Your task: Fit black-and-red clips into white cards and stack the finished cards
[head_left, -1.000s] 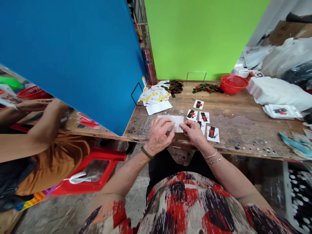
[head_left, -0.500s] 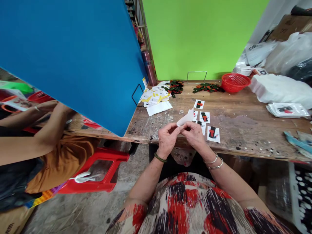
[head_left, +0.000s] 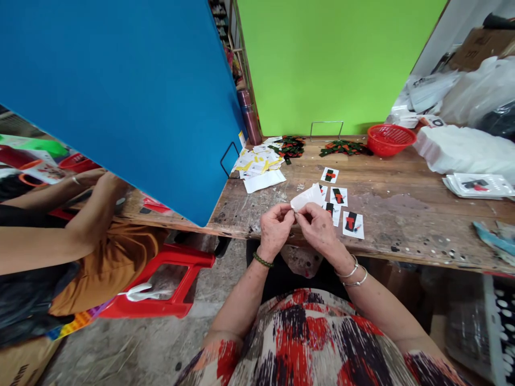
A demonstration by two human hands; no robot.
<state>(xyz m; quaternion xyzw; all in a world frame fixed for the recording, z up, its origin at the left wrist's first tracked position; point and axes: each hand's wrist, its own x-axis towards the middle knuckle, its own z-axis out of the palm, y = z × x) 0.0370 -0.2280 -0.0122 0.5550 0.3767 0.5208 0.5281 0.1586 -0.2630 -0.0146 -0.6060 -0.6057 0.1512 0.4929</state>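
Observation:
A small white plastic bag [head_left: 308, 197] is pinched at its near edge between my two hands, just above the table's front edge. My left hand [head_left: 277, 229] closes thumb and fingertips on its left corner. Close beside it, my right hand [head_left: 317, 228] grips the same edge with bent fingers. Just right of the bag lie several white cards, each with a black and red piece on it, such as the nearest card [head_left: 353, 224] and one farther back [head_left: 330, 175]. The bag and my right hand partly cover two of them.
Behind are a pile of white and yellow slips [head_left: 259, 160], heaps of black and red pieces [head_left: 345, 148], and a red basket [head_left: 391, 140]. Packed bags [head_left: 478, 185] lie right. A blue panel [head_left: 132, 96] stands left; beyond it a co-worker's arm [head_left: 94, 214] shows. A green panel [head_left: 338, 64] stands behind.
The bag has tipped flatter and turned its broad white face toward me. My fingertips stay close together at its edge, with a slight shift of grip. The view has moved slightly.

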